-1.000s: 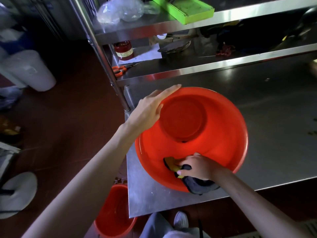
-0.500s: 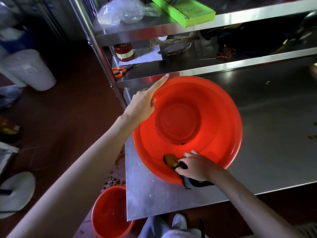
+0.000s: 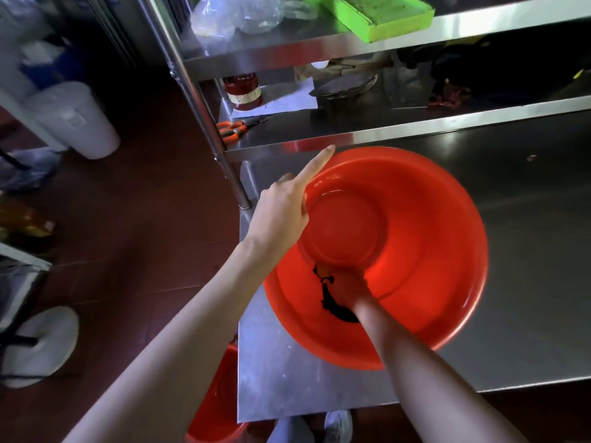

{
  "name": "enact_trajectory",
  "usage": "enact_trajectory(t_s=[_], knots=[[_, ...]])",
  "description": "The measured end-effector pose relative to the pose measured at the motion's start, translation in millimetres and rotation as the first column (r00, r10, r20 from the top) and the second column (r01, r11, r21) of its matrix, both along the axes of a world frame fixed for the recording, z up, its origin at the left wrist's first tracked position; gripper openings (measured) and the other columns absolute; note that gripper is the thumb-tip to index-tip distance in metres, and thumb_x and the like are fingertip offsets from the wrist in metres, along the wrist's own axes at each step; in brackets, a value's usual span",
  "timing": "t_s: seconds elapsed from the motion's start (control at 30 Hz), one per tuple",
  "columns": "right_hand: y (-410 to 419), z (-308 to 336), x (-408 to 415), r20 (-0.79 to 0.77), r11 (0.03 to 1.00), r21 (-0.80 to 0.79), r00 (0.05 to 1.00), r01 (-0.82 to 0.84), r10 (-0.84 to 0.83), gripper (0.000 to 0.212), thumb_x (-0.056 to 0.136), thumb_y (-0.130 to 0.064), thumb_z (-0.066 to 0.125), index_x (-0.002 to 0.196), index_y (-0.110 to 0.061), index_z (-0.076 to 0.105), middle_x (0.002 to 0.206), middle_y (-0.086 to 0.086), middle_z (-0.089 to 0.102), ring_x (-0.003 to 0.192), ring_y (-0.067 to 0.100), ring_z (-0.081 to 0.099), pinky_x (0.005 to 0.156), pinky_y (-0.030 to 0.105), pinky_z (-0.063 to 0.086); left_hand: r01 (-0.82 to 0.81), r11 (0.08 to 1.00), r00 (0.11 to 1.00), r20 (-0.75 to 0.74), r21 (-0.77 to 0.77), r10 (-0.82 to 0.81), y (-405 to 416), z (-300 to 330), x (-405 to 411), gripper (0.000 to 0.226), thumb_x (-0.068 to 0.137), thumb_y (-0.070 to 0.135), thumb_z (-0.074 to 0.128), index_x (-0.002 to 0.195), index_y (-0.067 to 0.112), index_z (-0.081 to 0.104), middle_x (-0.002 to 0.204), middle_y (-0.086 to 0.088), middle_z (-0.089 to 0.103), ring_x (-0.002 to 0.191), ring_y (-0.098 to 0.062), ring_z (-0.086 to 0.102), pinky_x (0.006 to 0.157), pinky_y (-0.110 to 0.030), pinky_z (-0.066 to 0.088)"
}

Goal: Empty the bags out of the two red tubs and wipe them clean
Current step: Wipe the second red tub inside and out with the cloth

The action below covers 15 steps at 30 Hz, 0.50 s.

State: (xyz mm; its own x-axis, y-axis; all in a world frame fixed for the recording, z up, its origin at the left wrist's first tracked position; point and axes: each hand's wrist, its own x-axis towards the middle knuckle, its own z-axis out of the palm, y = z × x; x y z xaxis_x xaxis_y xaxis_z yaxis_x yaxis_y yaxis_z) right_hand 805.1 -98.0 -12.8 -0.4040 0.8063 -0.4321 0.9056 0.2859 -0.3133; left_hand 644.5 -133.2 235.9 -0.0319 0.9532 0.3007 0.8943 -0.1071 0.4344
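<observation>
On the steel tabletop [image 3: 527,251], near its 9 o'clock corner, sits the big red tub [image 3: 431,244], tilted toward the camera, no bags inside. Left hand [image 3: 281,212] is on the tub rim at 10 o'clock: index finger straight along the rim, other fingers hidden behind it, so its grip can't be told. Right hand [image 3: 347,287] is inside the tub at 7 o'clock of the base, motion-blurred, fingers closed on a dark cloth with a yellow patch [image 3: 329,302] pressed against the inner wall. Second red tub [image 3: 220,407] is on the floor at 7 o'clock, partly under the tabletop edge. Shelf [image 3: 351,135] at 12 o'clock carries orange-handled scissors [image 3: 232,129] and a red jar [image 3: 242,93]; green tray [image 3: 377,14] and clear plastic bags [image 3: 236,17] sit on the shelf above.
</observation>
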Motion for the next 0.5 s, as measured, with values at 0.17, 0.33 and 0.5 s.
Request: enact_trajectory(t_s=[0.17, 0.33, 0.5], knots=[[-27, 30, -10, -0.057, 0.998, -0.031, 0.997, -0.055, 0.053, 0.057, 0.091, -0.043, 0.032, 0.144, -0.036, 0.052, 0.148, 0.001, 0.056, 0.138, 0.026, 0.050, 0.113, 0.041, 0.035, -0.028, 1.000, 1.000, 0.008, 0.013, 0.028, -12, -3, -5, 0.098, 0.092, -0.010, 0.053, 0.161, 0.051, 0.021, 0.080, 0.002, 0.050, 0.055, -0.016, 0.052, 0.068, -0.041, 0.061], [-107, 78, 0, -0.184, 0.911, 0.360, 0.943, -0.199, 0.278, 0.034, 0.094, -0.016, 0.045, 0.113, -0.009, 0.071, 0.104, 0.019, 0.068, 0.084, 0.041, 0.068, 0.075, 0.050, 0.059, -0.068, 0.997, 0.998, 0.014, 0.029, 0.068, -14, -7, -6, 0.099, 0.090, -0.012, 0.053, 0.162, 0.049, 0.023, 0.077, 0.001, 0.050, 0.053, -0.016, 0.052, 0.067, -0.043, 0.061], [-83, 45, -14, -0.187, 0.961, 0.241, 0.965, -0.133, 0.181, 0.040, 0.105, -0.025, 0.035, 0.128, -0.007, 0.062, 0.113, 0.026, 0.067, 0.101, 0.045, 0.065, 0.092, 0.052, 0.049, -0.080, 0.996, 0.996, 0.049, 0.027, 0.078, -18, -9, -14, 0.092, 0.094, -0.008, 0.051, 0.162, 0.048, 0.025, 0.075, -0.002, 0.054, 0.056, -0.019, 0.055, 0.071, -0.045, 0.061]])
